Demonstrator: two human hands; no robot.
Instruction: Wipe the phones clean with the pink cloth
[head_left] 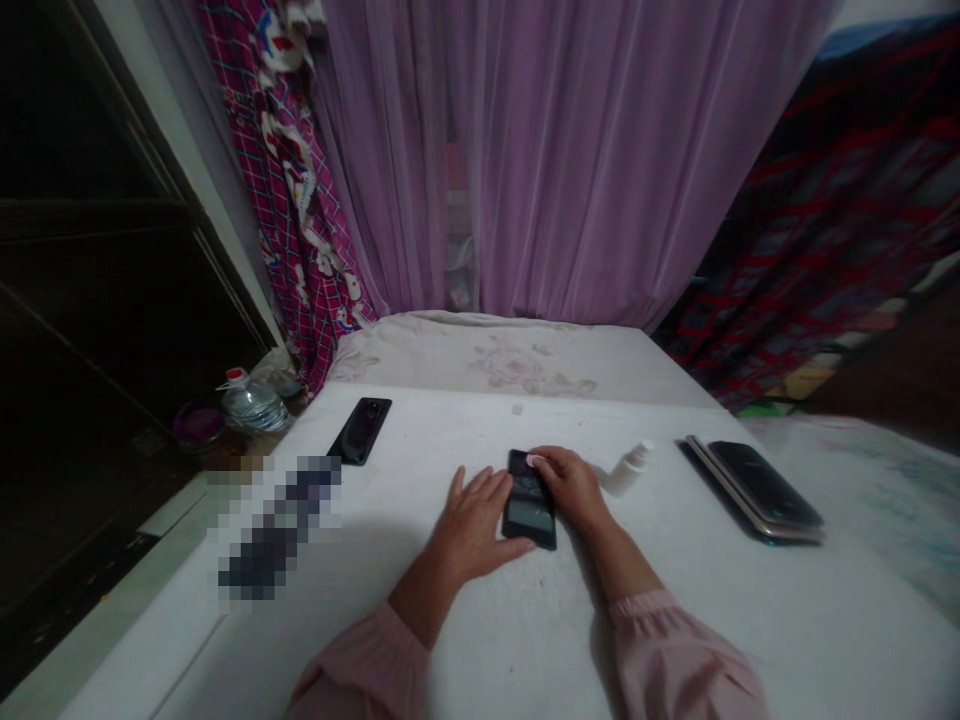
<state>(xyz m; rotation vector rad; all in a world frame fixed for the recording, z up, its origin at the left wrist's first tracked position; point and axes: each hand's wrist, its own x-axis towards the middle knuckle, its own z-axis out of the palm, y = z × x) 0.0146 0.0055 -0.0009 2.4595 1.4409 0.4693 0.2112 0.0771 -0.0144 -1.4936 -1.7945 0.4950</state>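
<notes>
The left hand (472,525) lies flat on the white desk (510,650), fingers (480,490) spread wide, thumb touching a black smartphone (531,515). The right hand (570,488) curls narrowly over the phone's far end, holding it. Beyond stand a small white spray bottle (628,470), stacked phones (754,490) and another black phone (360,430).

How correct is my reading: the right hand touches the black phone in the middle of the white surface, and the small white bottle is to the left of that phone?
Not quite: the small white bottle is to the right of the black phone, not the left, just beyond the right hand, as the head view shows.
</notes>
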